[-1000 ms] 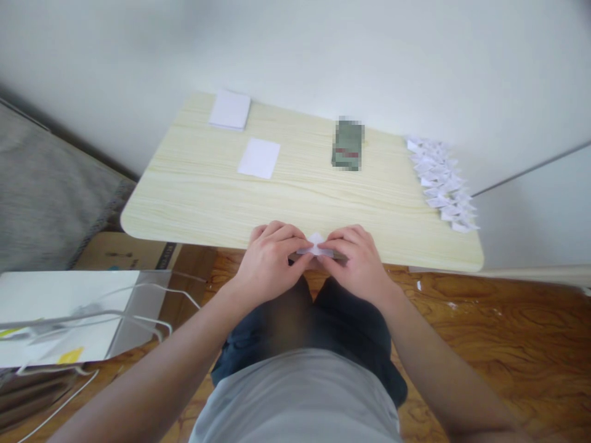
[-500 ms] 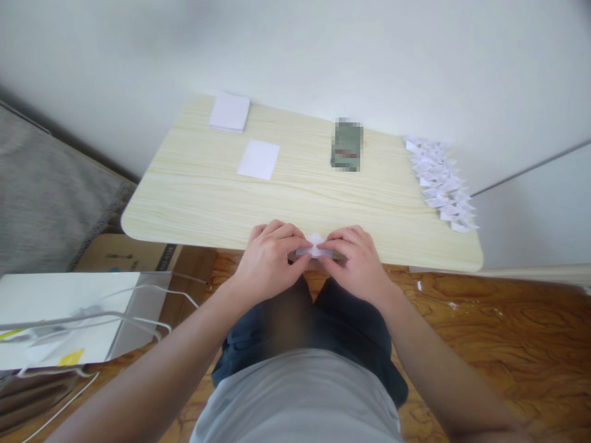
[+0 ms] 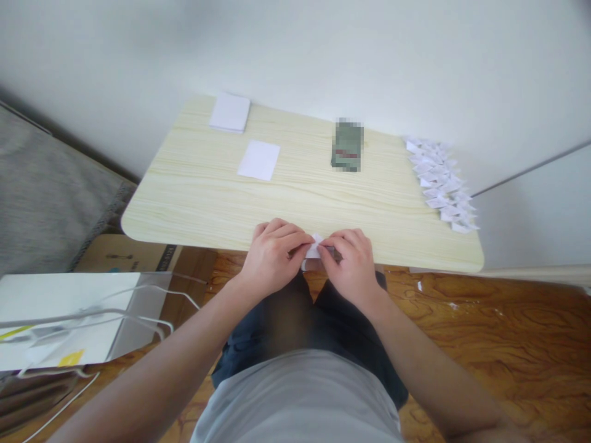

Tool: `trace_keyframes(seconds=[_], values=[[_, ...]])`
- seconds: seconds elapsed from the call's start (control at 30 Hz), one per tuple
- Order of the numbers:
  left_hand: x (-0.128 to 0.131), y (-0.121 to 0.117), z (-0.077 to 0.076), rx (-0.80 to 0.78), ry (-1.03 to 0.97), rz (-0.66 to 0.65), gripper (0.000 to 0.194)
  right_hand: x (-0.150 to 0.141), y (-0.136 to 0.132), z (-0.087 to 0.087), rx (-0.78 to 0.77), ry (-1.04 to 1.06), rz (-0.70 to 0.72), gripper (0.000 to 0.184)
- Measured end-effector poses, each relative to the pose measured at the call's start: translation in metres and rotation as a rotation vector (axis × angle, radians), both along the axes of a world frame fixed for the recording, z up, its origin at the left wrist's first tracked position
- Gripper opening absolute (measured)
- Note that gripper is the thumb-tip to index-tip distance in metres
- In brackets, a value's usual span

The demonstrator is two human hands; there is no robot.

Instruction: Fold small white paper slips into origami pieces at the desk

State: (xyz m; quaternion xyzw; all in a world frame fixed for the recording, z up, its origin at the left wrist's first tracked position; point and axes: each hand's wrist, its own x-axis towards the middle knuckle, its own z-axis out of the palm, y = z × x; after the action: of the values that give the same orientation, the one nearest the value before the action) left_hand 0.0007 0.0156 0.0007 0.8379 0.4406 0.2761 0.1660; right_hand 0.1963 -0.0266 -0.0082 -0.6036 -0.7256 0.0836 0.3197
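A small folded white paper (image 3: pixel 314 249) sits at the table's front edge, pinched from both sides. My left hand (image 3: pixel 279 252) is closed on its left part with thumb and fingertips. From the right, my right hand (image 3: pixel 348 258) pinches the other part, its fingertips close to those of the left. Part of the paper is covered by the fingers. Farther back on the table lies a flat white sheet (image 3: pixel 259 160). Beyond that, a stack of white paper (image 3: pixel 229 112) rests at the back left. Folded white paper pieces (image 3: pixel 438 178) stand in rows at the right end.
The pale wooden table (image 3: pixel 194 197) stands against a white wall. A pixelated dark green object (image 3: pixel 348 146) lies near its back edge. At lower left, white cables (image 3: pixel 138 317) cross a white box (image 3: pixel 92 289) beside a cardboard box (image 3: pixel 120 253).
My fingertips have come closer together on the paper, and both thumbs have moved up against the fingers. The paper shows a narrower part between the hands. The other things stay put.
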Motion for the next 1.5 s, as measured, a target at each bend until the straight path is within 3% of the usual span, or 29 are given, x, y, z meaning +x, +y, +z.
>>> trace_keyframes(seconds=[0.53,1.0,1.13,1.33,1.5], values=[[-0.001,0.0,-0.002,-0.009,0.008,-0.009,0.022,0.007,0.012,0.015,-0.144,-0.061,0.06,0.005],[-0.016,-0.018,-0.021,0.12,0.019,-0.081,0.032,0.017,-0.014,-0.002,-0.026,0.0,0.135,0.023],[-0.015,-0.023,-0.029,0.16,-0.031,-0.07,0.027,0.013,-0.018,-0.003,-0.007,0.003,0.17,0.017],[-0.006,-0.022,-0.01,0.042,-0.232,-0.038,0.015,0.009,-0.009,0.011,-0.058,0.202,0.22,0.011],[-0.002,-0.015,0.006,-0.265,-0.38,0.002,0.01,0.013,0.0,0.02,-0.246,0.449,0.174,0.009]])
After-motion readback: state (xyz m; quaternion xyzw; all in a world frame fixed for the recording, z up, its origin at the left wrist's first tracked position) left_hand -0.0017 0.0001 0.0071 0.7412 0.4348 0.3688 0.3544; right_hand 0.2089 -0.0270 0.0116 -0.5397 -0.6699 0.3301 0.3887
